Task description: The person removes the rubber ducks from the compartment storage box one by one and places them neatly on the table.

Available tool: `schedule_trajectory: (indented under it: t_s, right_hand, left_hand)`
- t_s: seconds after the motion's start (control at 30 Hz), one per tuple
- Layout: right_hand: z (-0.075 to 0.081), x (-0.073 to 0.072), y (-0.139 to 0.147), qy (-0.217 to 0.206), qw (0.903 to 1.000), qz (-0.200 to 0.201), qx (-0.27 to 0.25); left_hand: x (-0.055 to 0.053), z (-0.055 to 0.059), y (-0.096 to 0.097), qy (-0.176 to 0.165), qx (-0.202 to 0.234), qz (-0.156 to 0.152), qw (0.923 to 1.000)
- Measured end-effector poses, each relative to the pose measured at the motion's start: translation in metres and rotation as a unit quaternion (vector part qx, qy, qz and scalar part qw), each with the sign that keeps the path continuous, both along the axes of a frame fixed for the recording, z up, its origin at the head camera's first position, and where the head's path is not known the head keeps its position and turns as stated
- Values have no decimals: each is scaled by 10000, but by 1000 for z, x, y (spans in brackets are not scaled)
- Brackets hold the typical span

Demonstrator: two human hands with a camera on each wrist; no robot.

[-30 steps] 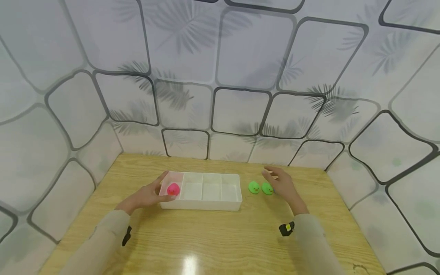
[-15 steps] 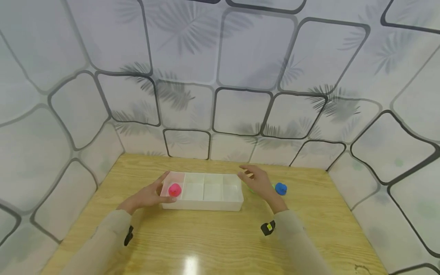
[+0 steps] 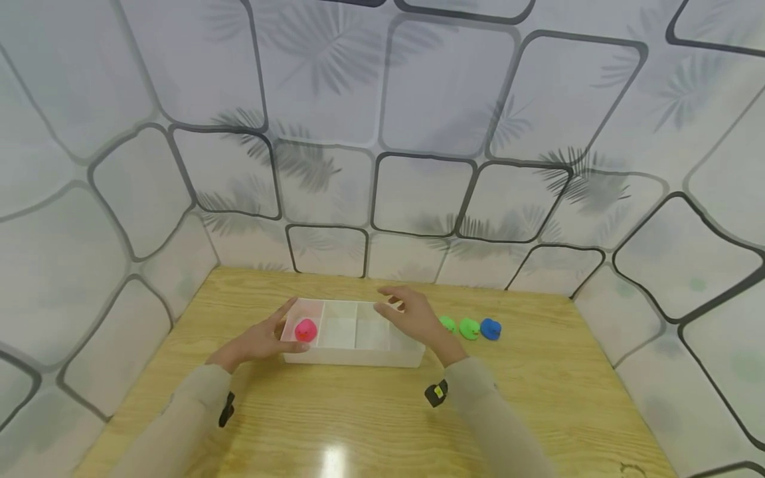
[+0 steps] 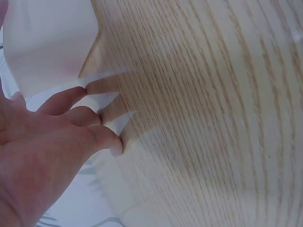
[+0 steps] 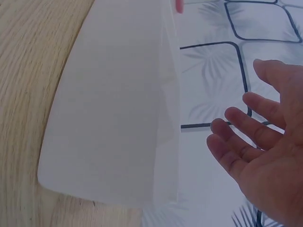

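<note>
White tray [image 3: 352, 357], four compartments, lying lengthwise parallel to the bench's [image 3: 358, 411] back edge, a little nearer the left edge than the right. Left hand [image 3: 259, 342] grasps the tray's left end, thumb on the front wall, forefinger at the back left corner. Pink duck [image 3: 306, 330] in the leftmost compartment. Right hand [image 3: 415, 318] released, fingers loosely bent, above the tray's right half, apart from it. Row off the tray's right end, toward the bench's right edge: first green duck [image 3: 447, 324], partly hidden by the right arm; second green duck [image 3: 469, 328]; blue duck [image 3: 491, 329] outermost.
</note>
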State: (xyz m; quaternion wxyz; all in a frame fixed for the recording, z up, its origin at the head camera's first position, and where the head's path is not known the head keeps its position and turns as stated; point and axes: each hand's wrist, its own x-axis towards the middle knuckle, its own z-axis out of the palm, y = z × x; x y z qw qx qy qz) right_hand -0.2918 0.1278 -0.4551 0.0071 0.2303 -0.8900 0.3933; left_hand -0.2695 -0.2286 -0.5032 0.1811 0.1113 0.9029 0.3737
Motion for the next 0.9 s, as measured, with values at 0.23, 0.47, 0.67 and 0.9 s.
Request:
schedule_trajectory:
  t_s: [0.23,0.47,0.67,0.9]
  right_hand:
    - [-4,-1,-20,-39,9994,332,9]
    - [-11,-4,-42,-318,9970,701,-66]
    - [-11,-5,-62,-392,9957,833,-40]
    - [-13,-8,-83,-325,9954,898,99]
  left_hand:
    - [-3,-4,2,0,34,0,10000]
    - [-3,-6,3,-75,153,52,9998]
    - [-2,-3,2,-138,219,36,9997]
    - [-1,0,-1,-184,269,-6,9995]
